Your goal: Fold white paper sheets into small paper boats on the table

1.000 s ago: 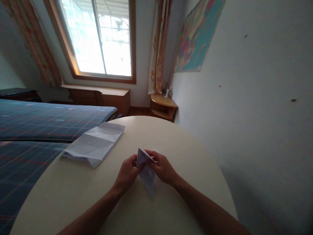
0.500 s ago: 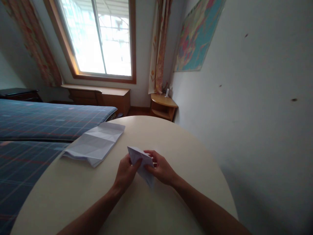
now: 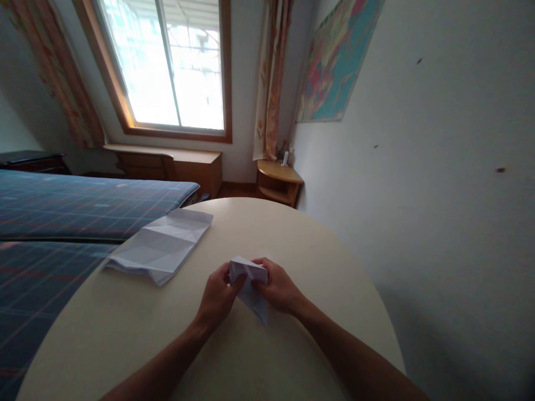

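A small folded piece of white paper [image 3: 253, 298] is held between both hands above the round cream table [image 3: 259, 228]. One pointed end of it hangs down toward me, and its upper part forms a wide folded flap. My left hand [image 3: 221, 292] pinches the left side, thumb on the near face and fingers mostly hidden behind. On the other side my right hand [image 3: 280, 285] grips the right edge, its thumb close to the left thumb. To the left lies a stack of creased white paper sheets [image 3: 169, 242], apart from both hands.
Against the table's left side stands a bed with a blue plaid mattress [image 3: 83, 206]. A white wall [image 3: 438, 223] runs along the right. Beyond the table are a wooden desk [image 3: 196, 156] under the window and a small corner shelf [image 3: 280, 172].
Both hands and the folded paper have shifted slightly right. The flap's left point, which stuck up before, now sits lower and blunter between the hands. The paper stack has not moved.
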